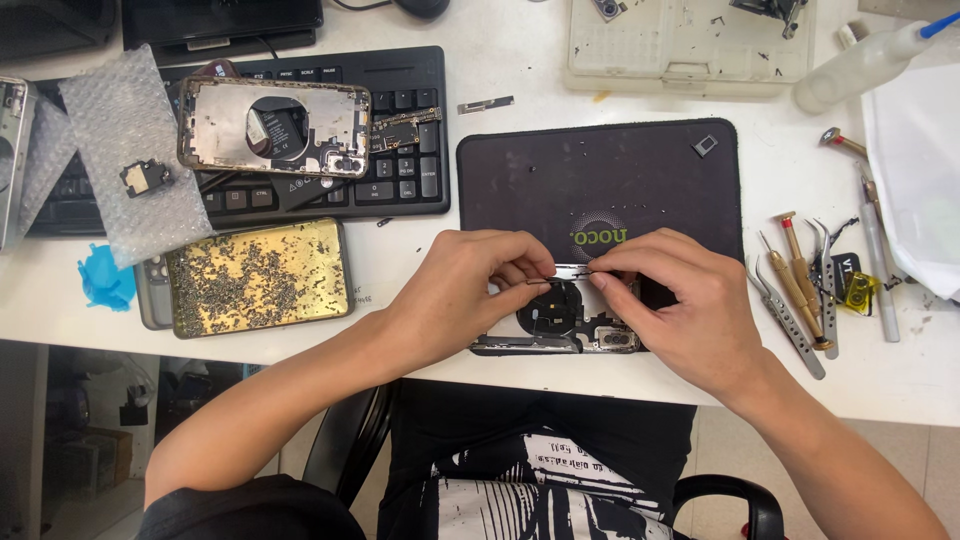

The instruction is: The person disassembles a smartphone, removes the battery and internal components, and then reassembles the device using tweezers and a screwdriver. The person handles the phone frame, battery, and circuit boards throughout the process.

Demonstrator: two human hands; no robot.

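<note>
I am working over an opened phone housing (pixel 560 325) that is lying at the near edge of the dark mat (pixel 600 180) on the bench (pixel 500 80). My left hand (pixel 470 285) and right hand (pixel 680 300) are both pinching closed on a thin silver strip (pixel 570 270) across the housing's top edge. To do this well, I judge I should be keeping the strip level, pressing lightly, and steadying my wrists on the bench. Tweezers and screwdrivers (pixel 805 290) are lying just right of the mat.
</note>
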